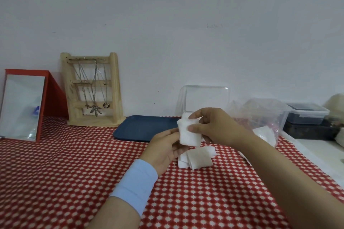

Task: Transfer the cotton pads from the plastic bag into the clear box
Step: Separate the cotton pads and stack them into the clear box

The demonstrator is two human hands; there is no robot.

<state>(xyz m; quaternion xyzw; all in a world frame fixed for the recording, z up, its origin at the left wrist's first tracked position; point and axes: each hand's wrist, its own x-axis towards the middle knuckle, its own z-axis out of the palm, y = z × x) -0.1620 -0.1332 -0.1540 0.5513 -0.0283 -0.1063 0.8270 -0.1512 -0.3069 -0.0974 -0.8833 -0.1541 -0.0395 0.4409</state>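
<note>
A stack of white square cotton pads (189,133) is held upright above the table between both hands. My left hand (165,147) grips its lower left edge, and my right hand (212,126) pinches its right side with thumb and fingers. More cotton pads (198,158) lie loose on the red patterned cloth just below. The clear box (203,99) stands behind my hands with its lid raised; its base is mostly hidden. The crumpled plastic bag (260,115) lies to the right with white pads (265,134) inside.
A dark blue tray (141,128) lies behind my left hand. A wooden necklace stand (93,89) and a red-framed mirror (24,106) stand at the back left. Lidded plastic containers (307,115) are stacked at the far right on a white surface.
</note>
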